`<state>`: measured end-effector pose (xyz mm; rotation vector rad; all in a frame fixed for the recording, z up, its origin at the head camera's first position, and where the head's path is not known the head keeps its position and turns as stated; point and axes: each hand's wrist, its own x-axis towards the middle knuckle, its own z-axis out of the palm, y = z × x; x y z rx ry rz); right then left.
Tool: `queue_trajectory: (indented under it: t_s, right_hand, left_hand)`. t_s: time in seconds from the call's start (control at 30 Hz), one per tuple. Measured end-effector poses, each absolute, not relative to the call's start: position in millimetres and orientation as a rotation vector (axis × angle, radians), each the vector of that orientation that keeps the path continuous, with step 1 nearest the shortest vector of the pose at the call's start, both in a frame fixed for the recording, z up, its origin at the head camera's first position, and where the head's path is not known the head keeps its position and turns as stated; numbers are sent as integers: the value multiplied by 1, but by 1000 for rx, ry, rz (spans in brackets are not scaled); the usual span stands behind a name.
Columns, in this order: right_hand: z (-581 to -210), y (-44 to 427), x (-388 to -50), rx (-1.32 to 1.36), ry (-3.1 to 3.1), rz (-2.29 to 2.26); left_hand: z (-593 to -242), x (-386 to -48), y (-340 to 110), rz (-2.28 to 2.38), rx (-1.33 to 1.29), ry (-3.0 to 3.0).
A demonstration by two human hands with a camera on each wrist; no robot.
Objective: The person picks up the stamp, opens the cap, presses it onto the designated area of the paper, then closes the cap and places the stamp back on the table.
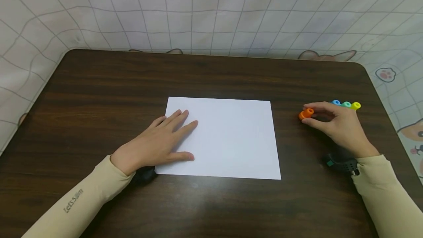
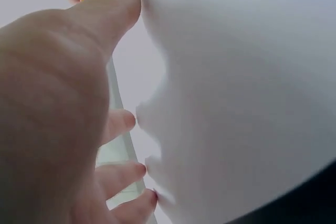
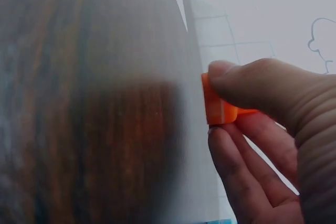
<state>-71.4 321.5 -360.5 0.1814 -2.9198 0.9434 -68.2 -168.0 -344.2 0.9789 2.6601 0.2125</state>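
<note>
Orange hollow-ended plastic piece [image 1: 305, 114] is pinched by the right grip [image 1: 337, 125]: likely light, stiff, best held round its sides. White rectangular paper [image 1: 234, 139] is touched by the splayed left grip [image 1: 155, 144].

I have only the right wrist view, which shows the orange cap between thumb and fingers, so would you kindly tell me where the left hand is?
Observer: The left hand rests on the left part of the white sheet of paper.
Operator: Thank you; does that sheet carry any drawing?
Observer: No marks show on its uncovered part in the head view.
Operator: And which colours appear just behind the right hand?
Observer: A blue cap, a teal cap and a yellow cap, with yellow farthest right.
</note>
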Motion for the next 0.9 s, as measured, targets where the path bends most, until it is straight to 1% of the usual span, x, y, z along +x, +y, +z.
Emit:
queue_trajectory:
  t_s: [0.2,0.67,0.9]
  right_hand:
    - [-362,318,-72,193,-2876,1061]
    - [-361,305,-70,85,-2737,1468]
    - [-358,293,-69,52,-2720,1529]
  left_hand:
    - [-342,-71,-167,226,1004,2691]
    - [-343,-78,-162,340,1106,2782]
    - [-345,-80,-159,447,1210,2792]
